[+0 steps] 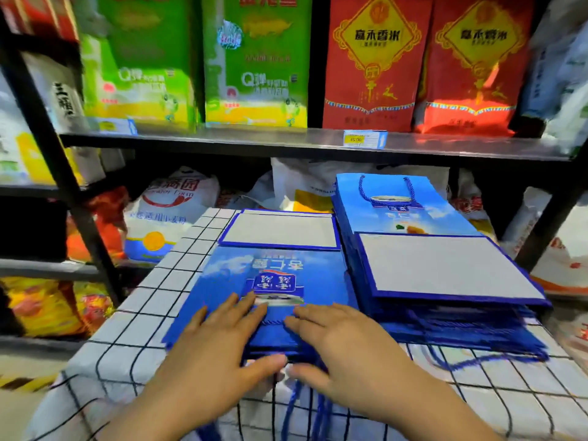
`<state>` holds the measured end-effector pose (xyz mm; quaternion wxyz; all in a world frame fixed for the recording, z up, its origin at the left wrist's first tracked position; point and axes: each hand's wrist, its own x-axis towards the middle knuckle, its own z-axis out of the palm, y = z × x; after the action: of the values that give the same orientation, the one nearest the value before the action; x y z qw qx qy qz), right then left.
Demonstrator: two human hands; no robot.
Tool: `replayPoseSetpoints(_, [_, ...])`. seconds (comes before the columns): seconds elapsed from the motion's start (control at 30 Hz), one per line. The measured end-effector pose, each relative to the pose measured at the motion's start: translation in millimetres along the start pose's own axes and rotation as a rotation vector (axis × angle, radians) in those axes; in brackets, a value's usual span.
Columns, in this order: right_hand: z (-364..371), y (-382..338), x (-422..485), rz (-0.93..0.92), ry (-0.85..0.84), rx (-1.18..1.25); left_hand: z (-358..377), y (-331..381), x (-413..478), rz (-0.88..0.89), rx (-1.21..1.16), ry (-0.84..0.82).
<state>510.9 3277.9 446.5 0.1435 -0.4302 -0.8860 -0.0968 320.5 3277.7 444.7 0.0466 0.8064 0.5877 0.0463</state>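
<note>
Blue paper bag (pixel 276 281): lies folded flat near the front middle of the table, mouth edge toward the person, printed face up. Its blue cord handles (pixel 305 402) trail off the near edge and hang down over the table front.

Left hand (pixel 219 338) and right hand (pixel 346 342) rest side by side, palms down, on the near end of the bag. The fingers (pixel 241 310) are straight and slightly spread, holding nothing. The thumbs point toward each other at the mouth edge; whether they hook under it cannot be told. Judgement: the flat hands are pressing the bag down to crease it and keep it from sliding, either smoothing it or readying the mouth to be opened.

The bag is glossy coated paper with sharp folds and a sky-and-cloud print. At its far end the folded-up base panel (pixel 280 230) shows matt grey board edged in blue.

The table carries a white cloth (pixel 133 329) with a thin black grid, soft and a little rumpled at the near corners.

Just to the right, touching or nearly touching the bag, stands a stack of like bags (pixel 445 275), also folded flat, edges fanned out and cords spilling at the near side. Judgement: a supply or a finished pile kept within reach.

Behind, under a dark metal shelf (pixel 222 141), lie soft white sacks (pixel 171 205). On the shelf stand stiff green packs (pixel 254 58) and red packs (pixel 372 58), upright in a row, with a price tag (pixel 362 140) on the lip.
</note>
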Motion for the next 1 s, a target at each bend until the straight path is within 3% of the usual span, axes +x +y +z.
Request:
replayPoseSetpoints(0.3, [18.0,-35.9,-31.5,-0.004,0.163,0.032,27.7,-9.1,-47.3,0.072,-0.041,0.153])
replayPoseSetpoints(0.43, [15.3,-15.9,-51.1,0.062,0.277,-0.047,35.8,-11.5,-56.2,0.070,-0.043,0.240])
replayPoseSetpoints(0.6, [2.5,-9.4,-53.1,0.184,0.103,-0.132,31.9,-13.0,-60.1,0.075,-0.042,0.255])
replayPoseSetpoints(0.73, [-4.2,-19.4,-47.9,0.256,0.119,-0.022,33.7,-9.8,-65.0,0.122,-0.126,0.335])
replayPoseSetpoints(0.8, [-17.6,-26.4,-42.6,0.321,0.199,0.143,31.4,-3.2,-68.2,0.176,-0.250,0.478])
replayPoseSetpoints(0.9, [-41.5,-37.4,-23.3,0.520,0.316,0.756,23.6,13.4,-73.2,0.185,-0.439,0.634])
replayPoseSetpoints(0.97, [-52.5,-40.3,-8.8,0.618,0.317,1.148,12.8,27.3,-74.3,0.125,-0.623,0.525])
replayPoseSetpoints(1.0, [-56.4,-41.7,-2.2,0.631,0.309,1.221,6.1,34.3,-74.1,0.070,-0.764,0.421])
